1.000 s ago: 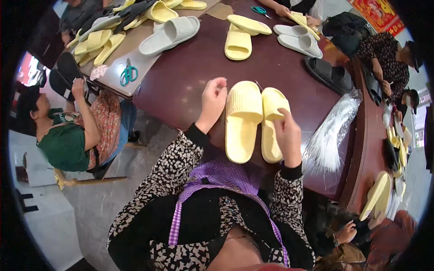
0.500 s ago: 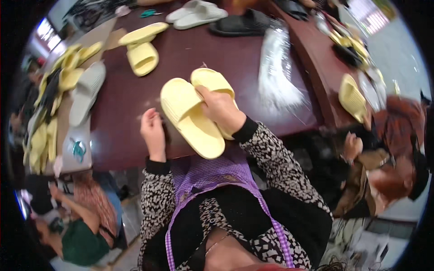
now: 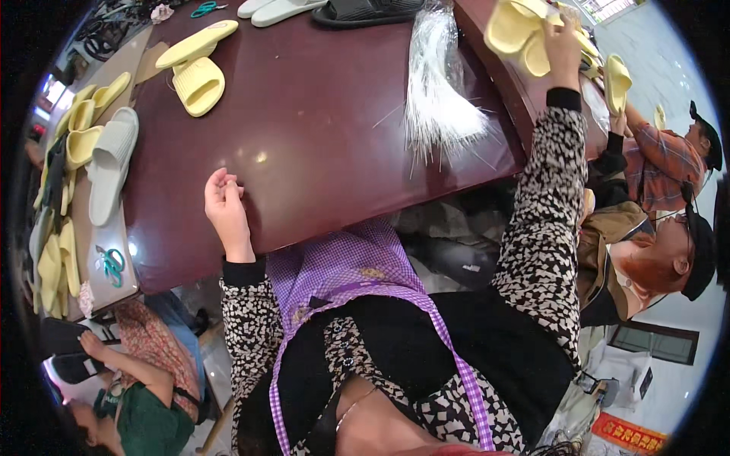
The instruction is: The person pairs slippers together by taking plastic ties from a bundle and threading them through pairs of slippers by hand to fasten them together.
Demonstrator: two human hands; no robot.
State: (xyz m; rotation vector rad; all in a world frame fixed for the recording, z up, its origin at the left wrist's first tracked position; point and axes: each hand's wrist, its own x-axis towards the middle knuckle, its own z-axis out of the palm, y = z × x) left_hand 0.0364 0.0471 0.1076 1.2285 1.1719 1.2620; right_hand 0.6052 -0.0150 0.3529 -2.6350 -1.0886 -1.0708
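So the left hand (image 3: 226,210) sits on the tabletop (image 3: 319,144) near its front edge. The right hand (image 3: 561,47) is way off at the far right with a pair of slippers (image 3: 517,34). A bundle of plastic bags (image 3: 441,91) lies between them, more slippers (image 3: 199,76) far left.

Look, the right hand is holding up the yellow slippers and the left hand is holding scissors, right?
Not quite. The head view shows the left hand empty, resting on the dark red table; the scissors lie apart from it on the grey board at the table's end. The right hand does hold up the yellow slippers.
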